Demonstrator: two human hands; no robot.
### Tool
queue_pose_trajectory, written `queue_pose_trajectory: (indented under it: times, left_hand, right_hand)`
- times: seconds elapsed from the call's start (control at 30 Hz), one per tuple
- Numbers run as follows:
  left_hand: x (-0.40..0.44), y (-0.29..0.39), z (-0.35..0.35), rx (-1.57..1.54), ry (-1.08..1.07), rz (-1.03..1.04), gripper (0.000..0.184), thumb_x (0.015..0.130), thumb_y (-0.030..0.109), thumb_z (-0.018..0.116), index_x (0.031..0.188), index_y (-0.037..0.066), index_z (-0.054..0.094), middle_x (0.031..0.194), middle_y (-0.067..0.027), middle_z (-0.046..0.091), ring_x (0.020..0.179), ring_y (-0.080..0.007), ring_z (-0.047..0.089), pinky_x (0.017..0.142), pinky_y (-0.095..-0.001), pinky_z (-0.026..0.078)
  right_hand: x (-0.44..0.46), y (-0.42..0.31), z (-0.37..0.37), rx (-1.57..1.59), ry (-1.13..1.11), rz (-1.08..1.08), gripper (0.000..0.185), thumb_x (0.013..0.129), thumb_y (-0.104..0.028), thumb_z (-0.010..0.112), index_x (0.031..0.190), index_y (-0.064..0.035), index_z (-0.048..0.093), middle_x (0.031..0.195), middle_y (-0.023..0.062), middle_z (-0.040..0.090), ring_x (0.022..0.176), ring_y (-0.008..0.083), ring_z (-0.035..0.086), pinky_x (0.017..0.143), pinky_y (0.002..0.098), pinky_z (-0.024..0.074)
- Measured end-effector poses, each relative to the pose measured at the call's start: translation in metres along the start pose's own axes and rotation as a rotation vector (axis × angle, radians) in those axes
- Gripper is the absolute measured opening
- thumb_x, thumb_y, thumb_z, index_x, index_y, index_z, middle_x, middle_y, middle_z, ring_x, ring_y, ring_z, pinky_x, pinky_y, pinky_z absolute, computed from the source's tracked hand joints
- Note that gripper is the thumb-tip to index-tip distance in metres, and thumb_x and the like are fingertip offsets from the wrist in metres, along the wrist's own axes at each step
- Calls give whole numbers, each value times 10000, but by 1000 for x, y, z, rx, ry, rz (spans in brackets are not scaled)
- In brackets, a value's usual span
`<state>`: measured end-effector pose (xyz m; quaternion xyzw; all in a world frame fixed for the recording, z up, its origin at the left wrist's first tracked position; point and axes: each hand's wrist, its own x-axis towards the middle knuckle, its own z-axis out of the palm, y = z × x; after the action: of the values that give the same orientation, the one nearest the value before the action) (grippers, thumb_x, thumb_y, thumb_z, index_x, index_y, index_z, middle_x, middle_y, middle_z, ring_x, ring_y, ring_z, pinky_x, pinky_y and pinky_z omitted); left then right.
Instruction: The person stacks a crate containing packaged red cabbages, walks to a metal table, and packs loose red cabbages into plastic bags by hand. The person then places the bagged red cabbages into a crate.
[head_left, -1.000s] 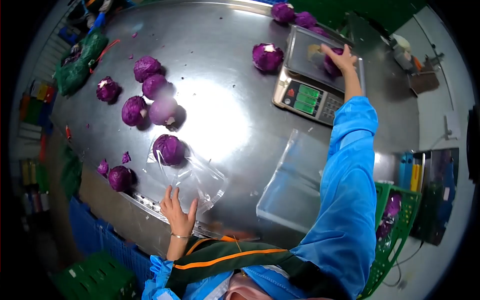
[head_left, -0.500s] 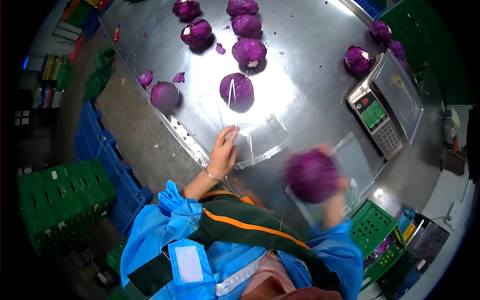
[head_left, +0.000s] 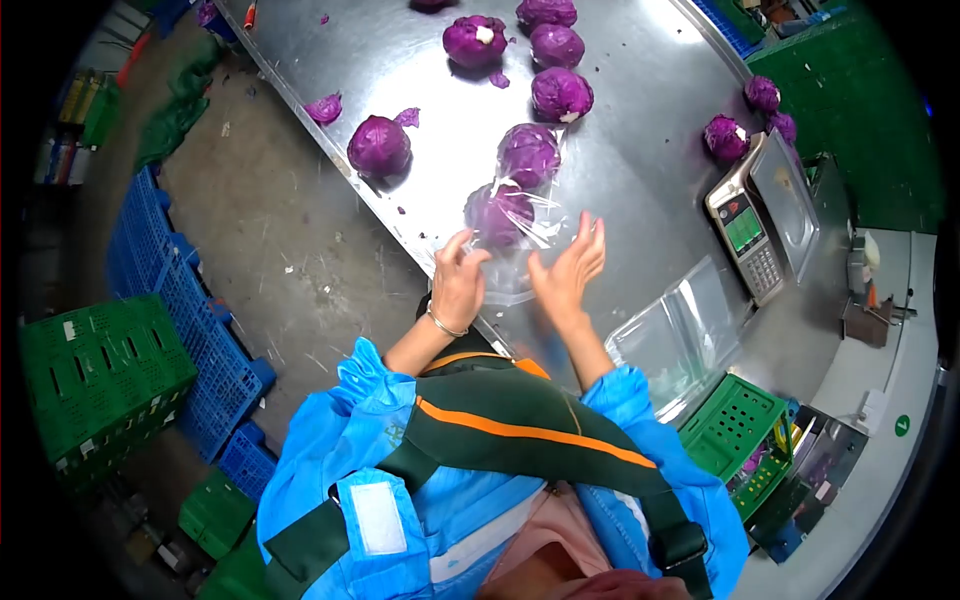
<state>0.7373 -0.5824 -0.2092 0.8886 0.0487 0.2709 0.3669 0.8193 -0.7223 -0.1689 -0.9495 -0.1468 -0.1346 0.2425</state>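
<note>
Two purple cabbages lie in line with a clear plastic bag on the metal table [head_left: 640, 170]. The nearer cabbage [head_left: 499, 214] appears to be inside the bag [head_left: 510, 272], and the farther one [head_left: 529, 155] sits against it, partly behind clear film. My left hand [head_left: 460, 284] is at the bag's left side, with thumb and fingers curled but apart. On the right of the bag, my right hand [head_left: 570, 268] has its fingers spread and holds nothing.
More cabbages [head_left: 379, 146] lie on the table. Flat clear bags [head_left: 680, 330] lie at the right, near a scale [head_left: 747, 232] with a lit display. Green crates [head_left: 735, 425] stand at the lower right, with blue pallets [head_left: 165, 300] at the left.
My right hand has carried a cabbage from the scale to the bag and let it go. My left hand has stayed by the bag. The head view has shifted.
</note>
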Motion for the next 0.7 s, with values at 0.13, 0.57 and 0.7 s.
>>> queue_pose_trajectory:
  times: [0.13, 0.57, 0.7]
  left_hand:
    - [-4, -7, 28, -158, 71, -524, 505, 790, 40, 585, 1239, -29, 364, 1083, -218, 456, 890, -371, 510, 819, -408, 418]
    - [240, 101, -34, -592, -632, 12, 254, 893, 151, 477, 1072, 29, 609, 650, -96, 618, 438, -146, 563, 437, -269, 463]
    - [267, 125, -4, -523, -1010, -24, 285, 899, 203, 474, 1065, 14, 607, 570, -52, 554, 382, -123, 498, 374, -261, 424]
  right_hand:
    - [37, 34, 23, -35, -187, 196, 462, 786, -258, 629, 1203, -110, 497, 1075, 154, 545, 1033, 299, 507, 946, 469, 308]
    - [94, 43, -179, 534, 72, 457, 269, 903, -293, 534, 764, -64, 555, 578, -51, 446, 435, 29, 380, 369, 197, 295]
    - [101, 74, -226, 268, -60, 532, 238, 853, -272, 600, 774, -54, 547, 520, -66, 423, 409, 25, 354, 365, 193, 237]
